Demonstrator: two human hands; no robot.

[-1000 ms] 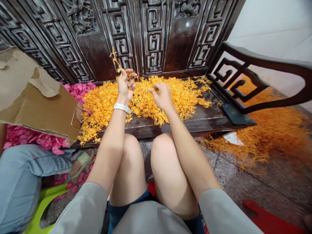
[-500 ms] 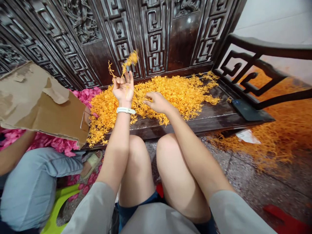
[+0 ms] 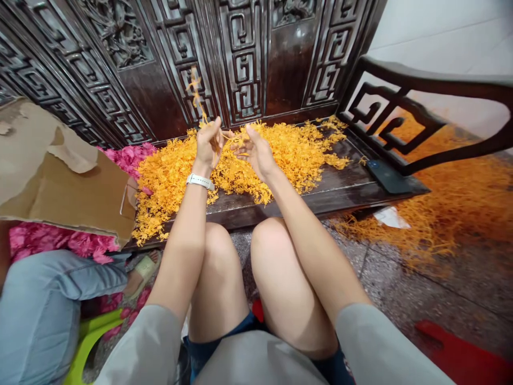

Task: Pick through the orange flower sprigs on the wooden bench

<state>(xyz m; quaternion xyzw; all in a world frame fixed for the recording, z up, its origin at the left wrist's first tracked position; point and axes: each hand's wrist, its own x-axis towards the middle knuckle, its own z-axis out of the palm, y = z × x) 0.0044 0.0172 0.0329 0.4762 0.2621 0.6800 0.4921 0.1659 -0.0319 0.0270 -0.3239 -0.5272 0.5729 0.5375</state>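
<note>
My left hand (image 3: 207,143), with a white band at the wrist, is closed around a thin orange plastic stem (image 3: 196,96) whose small branches stick up above the fingers. Close beside it, my right hand (image 3: 259,152) has thumb and fingers curled around a small orange flower piece (image 3: 239,138); the exact grip is partly blurred. Both hands are over a wide heap of orange plastic blossoms (image 3: 292,155) on a dark wooden bench (image 3: 336,184).
A torn cardboard box (image 3: 76,187) and pink petals (image 3: 60,240) are at left, next to another person's jean-clad leg (image 3: 40,315). A phone (image 3: 387,176) lies by the carved armrest (image 3: 404,101). Orange stems (image 3: 449,214) cover the floor at right; a red stool (image 3: 460,353) is lower right.
My left hand has turned from palm up to a closed grip with the thumb on top. My right hand has risen toward it and now holds an orange piece. The view has shifted slightly right.
</note>
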